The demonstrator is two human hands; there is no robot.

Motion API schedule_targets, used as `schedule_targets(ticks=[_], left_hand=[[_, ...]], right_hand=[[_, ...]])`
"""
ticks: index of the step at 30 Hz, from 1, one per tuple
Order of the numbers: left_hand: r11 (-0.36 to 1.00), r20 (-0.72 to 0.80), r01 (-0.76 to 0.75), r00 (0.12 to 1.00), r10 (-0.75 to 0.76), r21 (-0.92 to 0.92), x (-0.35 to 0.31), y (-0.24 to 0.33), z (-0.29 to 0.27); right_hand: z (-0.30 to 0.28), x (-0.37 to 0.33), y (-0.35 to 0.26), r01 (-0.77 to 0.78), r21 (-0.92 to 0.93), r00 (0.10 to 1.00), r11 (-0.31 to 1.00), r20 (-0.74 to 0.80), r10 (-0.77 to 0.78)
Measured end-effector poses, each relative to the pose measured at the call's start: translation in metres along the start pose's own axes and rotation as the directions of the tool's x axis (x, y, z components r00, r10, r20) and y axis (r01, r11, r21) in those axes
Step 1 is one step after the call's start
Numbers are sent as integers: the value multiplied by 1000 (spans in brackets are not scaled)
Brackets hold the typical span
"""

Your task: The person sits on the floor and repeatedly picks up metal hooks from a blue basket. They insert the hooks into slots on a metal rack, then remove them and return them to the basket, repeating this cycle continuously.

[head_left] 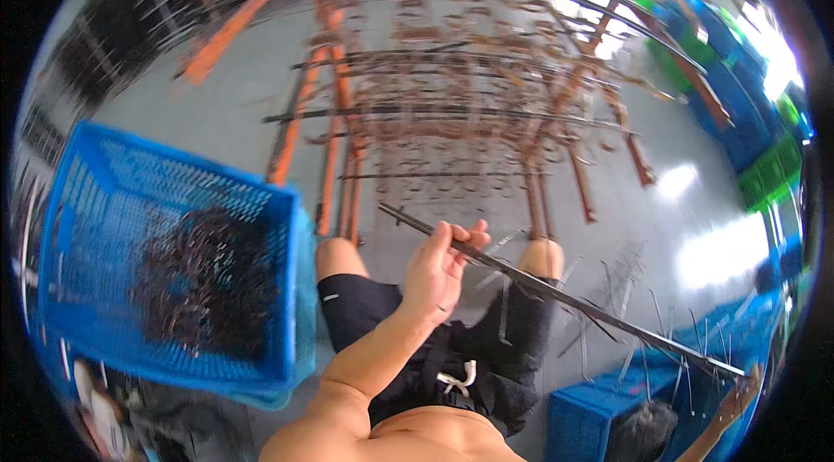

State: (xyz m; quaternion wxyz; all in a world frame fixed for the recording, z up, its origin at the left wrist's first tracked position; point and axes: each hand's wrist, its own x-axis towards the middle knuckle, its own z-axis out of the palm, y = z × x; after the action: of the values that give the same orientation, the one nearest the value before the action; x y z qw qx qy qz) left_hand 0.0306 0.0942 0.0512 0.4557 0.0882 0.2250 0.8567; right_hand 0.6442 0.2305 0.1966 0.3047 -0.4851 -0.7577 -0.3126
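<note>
A long dark bar with thin bent wire hooks (599, 313) along it slants across my lap, from the middle down to the right. My left hand (439, 271) is closed round the bar near its upper left end, some fingers lifted. At the lower right end, my right hand (743, 388) grips the bar, slightly blurred near the edge of the picture. Several pale wire hooks hang down from the bar's right half, over a blue crate (591, 410) with a dark bag (641, 434) in it.
To my left stands a blue plastic basket (291, 288) holding a heap of small dark parts (208, 280). Ahead is an orange metal rack (339, 115) with dark crossbars and rows of hanging hooks, blurred. Blue and green crates (769, 175) are stacked at the far right.
</note>
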Motion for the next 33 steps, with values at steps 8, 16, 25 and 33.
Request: schedule_targets(ticks=[8, 16, 25, 33], left_hand=[[977, -458, -212, 865, 206, 40, 54, 53, -181], [978, -684, 25, 718, 128, 209, 73, 60, -263], [-138, -92, 273, 685, 723, 952, -41, 111, -194], [-660, -714, 737, 541, 445, 147, -122, 185, -234]], right_hand=[[263, 103, -176, 332, 377, 900, 865, 147, -410], [344, 88, -282, 279, 550, 772, 787, 358, -525], [443, 42, -296, 108, 706, 792, 700, 365, -490], [443, 40, -313, -20, 777, 780, 630, 406, -476]])
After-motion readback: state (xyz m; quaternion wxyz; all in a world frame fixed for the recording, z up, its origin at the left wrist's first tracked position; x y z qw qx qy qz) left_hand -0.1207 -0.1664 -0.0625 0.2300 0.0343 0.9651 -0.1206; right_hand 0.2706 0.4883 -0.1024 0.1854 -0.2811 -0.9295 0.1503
